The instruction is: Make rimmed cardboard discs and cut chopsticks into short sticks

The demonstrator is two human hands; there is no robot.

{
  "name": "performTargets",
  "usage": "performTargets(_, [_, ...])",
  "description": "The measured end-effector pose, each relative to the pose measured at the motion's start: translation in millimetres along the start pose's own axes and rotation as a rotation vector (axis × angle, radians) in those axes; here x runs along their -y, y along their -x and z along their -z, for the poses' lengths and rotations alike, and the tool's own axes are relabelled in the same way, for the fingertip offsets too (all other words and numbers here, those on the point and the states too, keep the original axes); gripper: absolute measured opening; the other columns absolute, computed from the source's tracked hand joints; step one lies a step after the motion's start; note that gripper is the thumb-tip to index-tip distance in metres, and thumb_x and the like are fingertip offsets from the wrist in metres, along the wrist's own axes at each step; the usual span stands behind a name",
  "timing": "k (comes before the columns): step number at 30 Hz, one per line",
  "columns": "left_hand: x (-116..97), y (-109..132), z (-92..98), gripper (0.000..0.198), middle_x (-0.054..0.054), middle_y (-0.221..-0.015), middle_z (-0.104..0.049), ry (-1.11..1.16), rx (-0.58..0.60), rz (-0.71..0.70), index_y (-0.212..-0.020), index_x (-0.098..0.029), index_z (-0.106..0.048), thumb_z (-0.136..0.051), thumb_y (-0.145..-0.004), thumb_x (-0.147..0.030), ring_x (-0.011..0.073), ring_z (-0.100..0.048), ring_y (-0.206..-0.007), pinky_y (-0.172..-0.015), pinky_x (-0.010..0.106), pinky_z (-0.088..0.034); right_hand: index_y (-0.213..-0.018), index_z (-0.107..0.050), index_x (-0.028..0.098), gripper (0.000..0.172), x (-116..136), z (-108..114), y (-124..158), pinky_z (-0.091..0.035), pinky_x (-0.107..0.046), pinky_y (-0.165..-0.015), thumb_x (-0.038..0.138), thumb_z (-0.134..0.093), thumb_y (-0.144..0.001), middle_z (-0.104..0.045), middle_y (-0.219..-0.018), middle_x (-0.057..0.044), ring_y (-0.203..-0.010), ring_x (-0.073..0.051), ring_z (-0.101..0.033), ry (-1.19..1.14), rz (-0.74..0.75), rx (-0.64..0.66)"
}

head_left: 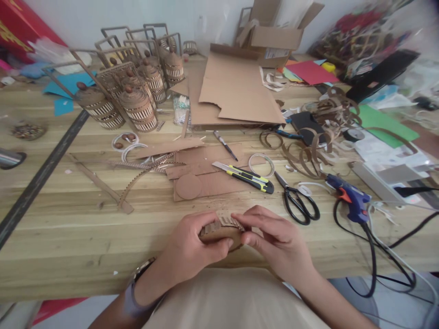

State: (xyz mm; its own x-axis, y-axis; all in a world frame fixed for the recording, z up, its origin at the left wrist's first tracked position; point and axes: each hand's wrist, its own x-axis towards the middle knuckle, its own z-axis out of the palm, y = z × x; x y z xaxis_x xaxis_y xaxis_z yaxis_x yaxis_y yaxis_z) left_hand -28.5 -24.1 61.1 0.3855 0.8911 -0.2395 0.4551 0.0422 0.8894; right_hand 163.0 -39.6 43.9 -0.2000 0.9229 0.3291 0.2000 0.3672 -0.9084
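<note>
A cardboard disc [219,234] with a corrugated strip [224,222] along its rim is held over the near middle of the tabletop [85,237]. The left hand [194,242] grips the disc from the left, fingers wrapped around it; the right hand [279,235] pinches the strip at the right edge between thumb and fingers. Beyond lie a yellow-and-black utility knife [250,177], black-handled scissors [291,189] and, farther right, a blue glue gun [357,209]. In the far middle, a clear packet [181,109] holds small pale pieces. On the left, a clear bowl [29,131] contains brownish bits. The far open cardboard box [276,39] has pale plastic inside and a label [272,53] too small to read; yellow markings on the far-left red sheet [32,23] are blurred.
</note>
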Motion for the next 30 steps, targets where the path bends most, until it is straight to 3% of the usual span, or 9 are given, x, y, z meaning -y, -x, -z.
performTargets(3, [-1,1,0.0,0.016,-0.005,-0.058,-0.043,0.000,0.008,0.000,-0.059,-0.021,-0.043,-0.056,-0.066,-0.027,0.0116,-0.041,-0.056,-0.053,0.024,-0.030,-0.125,-0.064,0.039,0.039,1,0,0,-0.055,-0.024,-0.059,0.025,-0.067,-0.089,-0.066,-0.075,0.000,-0.067,-0.013,-0.064,0.012,0.076,0.037])
performTargets(14, [-1,5,-1.4,0.023,-0.006,-0.056,-0.044,-0.022,0.043,-0.030,-0.058,-0.021,-0.041,-0.061,-0.069,-0.023,0.0110,-0.041,-0.056,-0.054,0.024,-0.030,-0.131,-0.060,0.038,0.048,4,3,5,-0.055,-0.021,-0.055,0.011,-0.057,-0.092,-0.060,-0.085,-0.002,-0.067,-0.011,-0.063,0.051,0.152,0.150])
performTargets(20, [0,4,-6.3,0.022,-0.005,-0.060,-0.046,-0.066,0.059,-0.095,-0.059,-0.020,-0.041,-0.059,-0.071,-0.020,0.0118,-0.046,-0.059,-0.056,0.023,-0.032,-0.120,-0.069,0.029,0.036,10,2,2,-0.056,-0.030,-0.065,0.013,-0.064,-0.088,-0.068,-0.084,-0.005,-0.077,-0.017,-0.064,0.214,0.239,0.087])
performTargets(30, [-1,6,-8.6,0.022,-0.004,-0.062,-0.048,-0.127,0.073,-0.107,-0.061,-0.022,-0.038,-0.057,-0.073,-0.021,0.0135,-0.048,-0.061,-0.057,0.025,-0.032,-0.100,-0.071,0.025,0.023,10,-5,0,-0.055,-0.030,-0.062,0.009,-0.066,-0.084,-0.065,-0.076,-0.002,-0.071,-0.016,-0.063,0.101,0.189,0.027])
